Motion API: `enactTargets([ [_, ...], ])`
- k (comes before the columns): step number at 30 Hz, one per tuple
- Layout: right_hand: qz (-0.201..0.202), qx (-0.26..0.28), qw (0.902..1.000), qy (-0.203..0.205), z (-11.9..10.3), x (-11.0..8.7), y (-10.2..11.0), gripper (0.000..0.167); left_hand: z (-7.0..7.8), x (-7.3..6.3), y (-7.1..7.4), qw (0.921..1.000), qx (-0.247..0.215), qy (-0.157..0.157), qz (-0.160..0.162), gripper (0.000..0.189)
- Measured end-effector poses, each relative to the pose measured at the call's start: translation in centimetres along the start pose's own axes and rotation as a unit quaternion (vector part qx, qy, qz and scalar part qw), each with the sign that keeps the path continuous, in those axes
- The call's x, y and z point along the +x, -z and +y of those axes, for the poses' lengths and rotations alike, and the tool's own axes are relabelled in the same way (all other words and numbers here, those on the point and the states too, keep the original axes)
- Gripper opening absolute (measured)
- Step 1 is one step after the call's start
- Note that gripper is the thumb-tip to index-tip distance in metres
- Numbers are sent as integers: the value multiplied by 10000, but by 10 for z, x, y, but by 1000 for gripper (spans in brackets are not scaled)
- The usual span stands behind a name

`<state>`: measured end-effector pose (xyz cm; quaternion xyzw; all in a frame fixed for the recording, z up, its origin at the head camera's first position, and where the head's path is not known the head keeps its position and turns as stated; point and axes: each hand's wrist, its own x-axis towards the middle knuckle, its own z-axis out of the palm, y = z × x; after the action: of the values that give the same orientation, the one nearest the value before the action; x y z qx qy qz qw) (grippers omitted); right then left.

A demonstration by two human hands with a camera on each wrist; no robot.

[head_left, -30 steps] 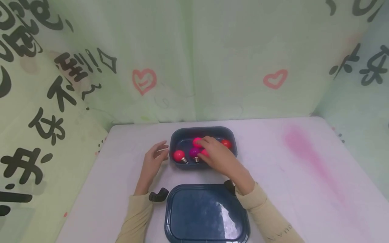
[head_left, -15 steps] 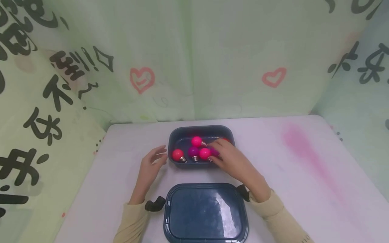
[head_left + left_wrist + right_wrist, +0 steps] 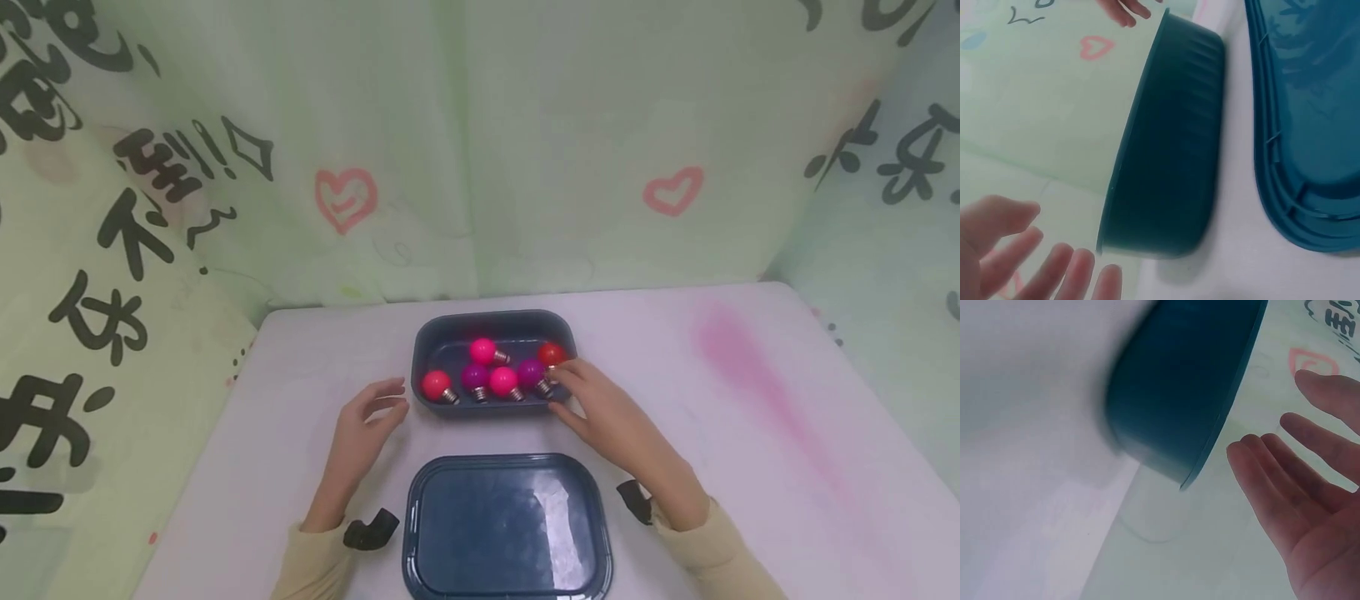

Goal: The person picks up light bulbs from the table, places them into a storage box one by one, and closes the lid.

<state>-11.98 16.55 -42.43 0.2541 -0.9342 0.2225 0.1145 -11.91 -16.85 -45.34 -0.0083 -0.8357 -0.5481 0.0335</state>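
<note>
A dark blue plastic box (image 3: 450, 327) holds several small bulbs with silver screw bases. Among them are a red bulb (image 3: 436, 385) at the left, a purple bulb (image 3: 475, 377), a pink bulb (image 3: 503, 382), a second purple bulb (image 3: 531, 372), another pink bulb (image 3: 482, 351) behind, and an orange-red bulb (image 3: 551, 354) at the right. My right hand (image 3: 611, 415) is at the box's right front corner, fingers loosely extended and holding nothing. Beside the left wall is my left hand (image 3: 363, 437), its fingers relaxed; the left wrist view shows those fingers (image 3: 1054, 269) apart from the box.
In front of the box, a dark blue lid (image 3: 506, 525) lies flat on the white table (image 3: 712, 467). Black wrist straps show on both arms. Pale green curtains (image 3: 525, 167) with hearts and dark characters stand behind and at the sides.
My right hand has drawn back to the right from over the bulbs, leaving a purple bulb visible at the right of the row. The left hand has moved slightly down and left.
</note>
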Motion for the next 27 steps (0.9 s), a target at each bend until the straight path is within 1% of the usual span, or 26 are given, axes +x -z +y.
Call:
enactTargets([
  [4, 9, 126, 9999, -112, 5, -10, 3, 45, -3, -7, 2, 9998, 170, 87, -9, 38],
  [10, -248, 437, 9972, -554, 10, -24, 7, 43, -9, -17, 6, 9991, 264, 283, -143, 38],
  [16, -367, 704, 9929, -884, 15, -39, 6, 42, -18, -24, 6, 9982, 292, 436, -289, 37],
  [21, -603, 1053, 9843, -1285, 17, -49, 5, 42, -21, -32, 5, 9970, 187, 635, -413, 36],
  [24, -767, 1339, 9775, -1436, 17, -52, 5, 42, -24, -35, 4, 9960, 249, 735, -435, 35],
  [27, -901, 1495, 9730, -1513, 17, -55, 4, 41, -26, -38, 2, 9952, 400, 766, -466, 34],
])
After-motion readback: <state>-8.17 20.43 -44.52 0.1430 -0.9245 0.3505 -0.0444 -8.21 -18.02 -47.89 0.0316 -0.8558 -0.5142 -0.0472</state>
